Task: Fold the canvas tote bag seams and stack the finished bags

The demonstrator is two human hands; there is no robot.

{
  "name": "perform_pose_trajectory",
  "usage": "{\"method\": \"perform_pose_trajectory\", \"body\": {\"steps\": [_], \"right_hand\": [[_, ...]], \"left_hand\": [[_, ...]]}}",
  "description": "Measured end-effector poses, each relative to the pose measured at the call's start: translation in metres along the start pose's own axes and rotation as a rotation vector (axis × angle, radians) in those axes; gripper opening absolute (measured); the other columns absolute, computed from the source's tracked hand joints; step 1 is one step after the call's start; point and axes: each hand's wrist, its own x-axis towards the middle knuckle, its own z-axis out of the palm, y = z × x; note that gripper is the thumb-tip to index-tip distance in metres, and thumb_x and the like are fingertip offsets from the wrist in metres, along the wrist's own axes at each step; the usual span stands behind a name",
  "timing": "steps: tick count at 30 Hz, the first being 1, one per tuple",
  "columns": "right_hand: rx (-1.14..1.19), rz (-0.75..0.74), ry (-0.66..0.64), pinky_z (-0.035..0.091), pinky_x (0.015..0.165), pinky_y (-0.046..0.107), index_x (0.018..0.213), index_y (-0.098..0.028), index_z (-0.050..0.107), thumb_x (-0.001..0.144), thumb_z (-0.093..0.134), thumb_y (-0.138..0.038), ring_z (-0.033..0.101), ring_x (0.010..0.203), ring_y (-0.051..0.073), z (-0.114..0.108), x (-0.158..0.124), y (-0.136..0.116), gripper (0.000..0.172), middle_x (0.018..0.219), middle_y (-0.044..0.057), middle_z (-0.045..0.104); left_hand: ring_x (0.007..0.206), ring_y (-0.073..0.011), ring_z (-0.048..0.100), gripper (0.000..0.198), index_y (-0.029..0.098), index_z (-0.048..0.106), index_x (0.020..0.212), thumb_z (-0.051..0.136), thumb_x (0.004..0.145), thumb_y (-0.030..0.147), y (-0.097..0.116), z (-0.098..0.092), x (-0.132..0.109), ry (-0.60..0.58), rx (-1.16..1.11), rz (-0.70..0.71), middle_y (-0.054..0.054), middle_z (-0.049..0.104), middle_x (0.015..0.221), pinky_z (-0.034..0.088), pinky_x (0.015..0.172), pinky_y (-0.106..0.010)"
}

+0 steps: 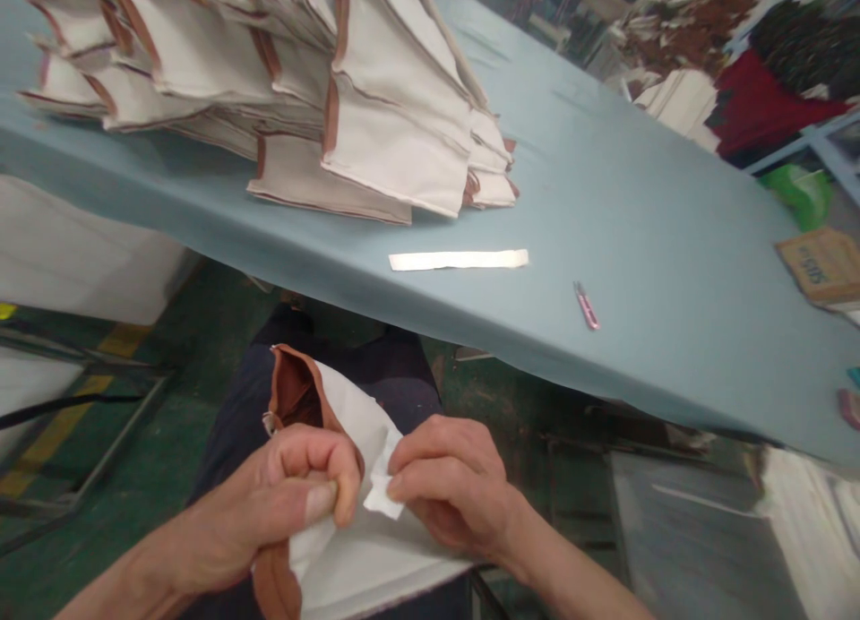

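Head view: a white cloth bag (376,548) with brown trim is held over the lap, in front of the near edge of the counter (645,244). Its brown-lined opening (299,391) is turned up and gapes toward the camera. The bag is gripped by the left hand (288,490), its thumb pressed against the bent forefinger at the brown-trimmed edge. A small white scrap (384,486) is pinched between the thumb and fingers of the right hand (450,481), against the white side of the bag. The two hands are held near each other but are not touching. What the scrap is made of cannot be told. Dark trousers (403,374) are seen beneath the bag.

On the counter, a pile of white cloth pieces (396,136) with brown edges is heaped toward the upper left. A white strip (459,260) is laid flat just below the pile, near the counter's edge, and a pair of pink snips (586,306) is placed to the right of it. At the far right, a cardboard box (823,266) is seen, with green plastic (799,193) just beyond it.
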Motion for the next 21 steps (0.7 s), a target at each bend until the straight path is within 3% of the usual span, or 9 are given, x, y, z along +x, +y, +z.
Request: {"method": "perform_pose_trajectory", "body": {"steps": [2,6,9,12,17,21], "right_hand": [[-0.024,0.021,0.036,0.059,0.072,0.022,0.106,-0.021,0.071,0.124,0.053,-0.024,0.074,0.073,0.011,0.000,-0.005,-0.001,0.025,0.088,0.002,0.082],[-0.133,-0.044,-0.081,0.055,0.070,0.025,0.108,-0.022,0.077,0.119,0.060,-0.019,0.073,0.074,0.012,-0.009,-0.007,-0.001,0.021,0.089,0.002,0.080],[-0.221,-0.127,-0.173,0.052,0.069,0.026,0.104,-0.021,0.081,0.117,0.063,-0.015,0.070,0.073,0.013,-0.016,-0.001,0.000,0.024,0.091,0.002,0.080],[-0.260,-0.175,-0.210,0.048,0.067,0.028,0.098,-0.021,0.083,0.118,0.061,-0.015,0.066,0.072,0.013,-0.019,0.005,-0.001,0.031,0.090,0.002,0.079],[-0.285,-0.197,-0.230,0.047,0.065,0.029,0.093,-0.021,0.083,0.119,0.055,-0.014,0.062,0.070,0.013,-0.019,0.010,-0.002,0.038,0.089,0.002,0.079],[-0.284,-0.216,-0.258,0.047,0.062,0.030,0.089,-0.019,0.081,0.117,0.056,-0.011,0.059,0.067,0.014,-0.020,0.011,-0.003,0.038,0.087,0.002,0.078]], "left_hand": [[0.060,-0.0122,0.044,0.061,0.021,0.068,0.084,0.085,0.087,0.079,0.002,0.001,-0.001,0.082,0.009,0.015,0.003,0.056,0.070,0.031,0.052,-0.022],[0.059,-0.0124,0.042,0.061,0.020,0.068,0.078,0.075,0.094,0.079,0.010,0.006,0.001,0.174,0.163,-0.011,0.004,0.051,0.066,0.032,0.053,-0.021],[0.063,-0.0139,0.046,0.065,0.021,0.065,0.079,0.075,0.089,0.085,0.017,0.010,0.005,0.109,0.145,-0.104,0.003,0.054,0.069,0.036,0.055,-0.021],[0.057,-0.0120,0.038,0.067,0.023,0.062,0.084,0.080,0.085,0.087,0.020,0.011,0.006,0.028,0.166,-0.158,0.006,0.049,0.065,0.027,0.047,-0.020],[0.053,-0.0095,0.026,0.069,0.024,0.056,0.081,0.086,0.080,0.086,0.019,0.007,0.009,0.017,0.188,-0.175,0.011,0.037,0.060,0.019,0.043,-0.020],[0.054,-0.0096,0.023,0.067,0.024,0.056,0.077,0.084,0.080,0.084,0.017,0.005,0.012,0.004,0.208,-0.196,0.011,0.035,0.059,0.015,0.043,-0.021]]}}
